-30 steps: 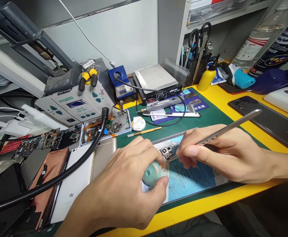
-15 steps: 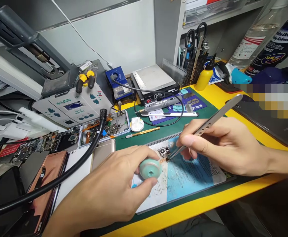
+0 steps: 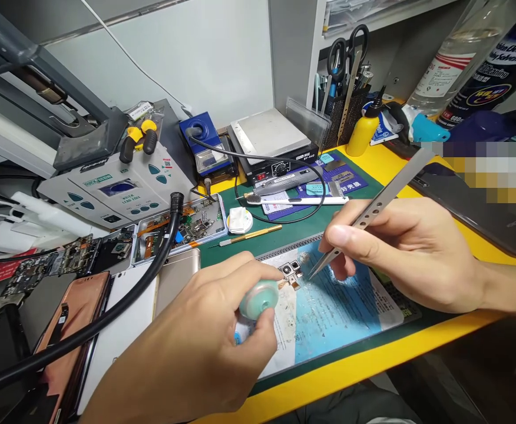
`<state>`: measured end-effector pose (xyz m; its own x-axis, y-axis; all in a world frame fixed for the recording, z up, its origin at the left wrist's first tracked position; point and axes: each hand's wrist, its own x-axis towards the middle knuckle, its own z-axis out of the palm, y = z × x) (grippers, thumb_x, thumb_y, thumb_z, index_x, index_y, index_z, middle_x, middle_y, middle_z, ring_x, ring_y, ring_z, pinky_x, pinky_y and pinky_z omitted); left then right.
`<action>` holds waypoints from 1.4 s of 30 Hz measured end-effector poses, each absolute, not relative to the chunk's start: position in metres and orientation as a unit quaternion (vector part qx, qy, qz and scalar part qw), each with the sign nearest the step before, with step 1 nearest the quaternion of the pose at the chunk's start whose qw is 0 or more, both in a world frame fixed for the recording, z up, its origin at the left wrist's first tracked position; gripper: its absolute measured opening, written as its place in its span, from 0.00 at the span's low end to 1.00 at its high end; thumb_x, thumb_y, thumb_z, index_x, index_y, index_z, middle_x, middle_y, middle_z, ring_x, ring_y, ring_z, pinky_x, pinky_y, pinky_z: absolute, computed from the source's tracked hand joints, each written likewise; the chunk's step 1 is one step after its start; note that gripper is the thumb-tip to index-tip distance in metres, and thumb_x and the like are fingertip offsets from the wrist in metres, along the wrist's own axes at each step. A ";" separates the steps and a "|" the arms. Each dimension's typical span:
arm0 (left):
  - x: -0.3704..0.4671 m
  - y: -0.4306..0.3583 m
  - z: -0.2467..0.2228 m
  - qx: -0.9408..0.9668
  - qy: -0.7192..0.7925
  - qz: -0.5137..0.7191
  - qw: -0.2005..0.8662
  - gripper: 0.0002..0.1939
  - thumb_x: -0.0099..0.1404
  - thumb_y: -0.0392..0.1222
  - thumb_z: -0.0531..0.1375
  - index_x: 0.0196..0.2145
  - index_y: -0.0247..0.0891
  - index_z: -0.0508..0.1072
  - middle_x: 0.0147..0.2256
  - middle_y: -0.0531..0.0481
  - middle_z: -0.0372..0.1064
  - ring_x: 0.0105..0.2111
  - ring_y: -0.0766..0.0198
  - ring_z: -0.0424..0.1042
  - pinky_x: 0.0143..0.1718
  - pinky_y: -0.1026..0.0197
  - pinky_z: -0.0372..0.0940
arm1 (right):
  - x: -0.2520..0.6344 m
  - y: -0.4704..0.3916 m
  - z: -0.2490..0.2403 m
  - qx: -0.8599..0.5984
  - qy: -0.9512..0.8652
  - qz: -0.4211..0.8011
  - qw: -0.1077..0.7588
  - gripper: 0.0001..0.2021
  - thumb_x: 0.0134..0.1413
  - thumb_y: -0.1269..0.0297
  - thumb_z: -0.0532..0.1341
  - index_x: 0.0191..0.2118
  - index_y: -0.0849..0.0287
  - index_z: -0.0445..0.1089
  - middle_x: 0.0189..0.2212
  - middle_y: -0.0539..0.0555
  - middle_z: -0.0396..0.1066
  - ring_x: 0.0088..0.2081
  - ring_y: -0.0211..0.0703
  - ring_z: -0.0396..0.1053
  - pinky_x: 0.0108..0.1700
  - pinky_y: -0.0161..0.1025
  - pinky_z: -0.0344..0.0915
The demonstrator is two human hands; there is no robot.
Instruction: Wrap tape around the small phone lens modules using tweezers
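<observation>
Lying flat just beyond my left fingertips is the small black-and-silver camera module (image 3: 290,270) with its copper-coloured flex strip (image 3: 295,284), on a white-and-blue printed panel (image 3: 328,333). My left hand (image 3: 205,321) grasps a round, translucent teal piece (image 3: 260,298) between thumb and fingers, near the module. With my right hand (image 3: 399,253) I pinch slim silver metal tweezers (image 3: 373,204) with round holes along the shank; they slant down to points just right of the module, and I cannot tell whether those touch the panel.

Under the panel, a dark green mat (image 3: 280,238) covers part of the yellow tabletop (image 3: 328,383). Ahead of my left grip I see a thin gold-and-silver tool (image 3: 258,233) and a white-rimmed tray (image 3: 217,234) of circuit parts. Left of that grip, a thick black hose (image 3: 136,300) crosses above a white-backed phone (image 3: 125,324). Beyond my right grip are a yellow bottle with a black nozzle (image 3: 363,136) and a glossy dark phone (image 3: 474,218).
</observation>
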<state>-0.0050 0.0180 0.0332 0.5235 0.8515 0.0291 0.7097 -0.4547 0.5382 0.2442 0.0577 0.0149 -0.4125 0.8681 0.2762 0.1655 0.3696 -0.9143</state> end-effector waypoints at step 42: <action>0.001 0.018 0.034 0.842 0.408 0.230 0.268 0.22 0.69 0.27 0.58 0.56 0.43 0.73 0.43 0.52 0.70 0.42 0.66 0.70 0.44 0.65 0.65 | 0.242 0.061 0.009 -0.368 -0.764 0.421 0.322 0.19 0.67 0.54 0.64 0.25 0.57 0.71 0.26 0.51 0.76 0.27 0.41 0.72 0.29 0.36 0.66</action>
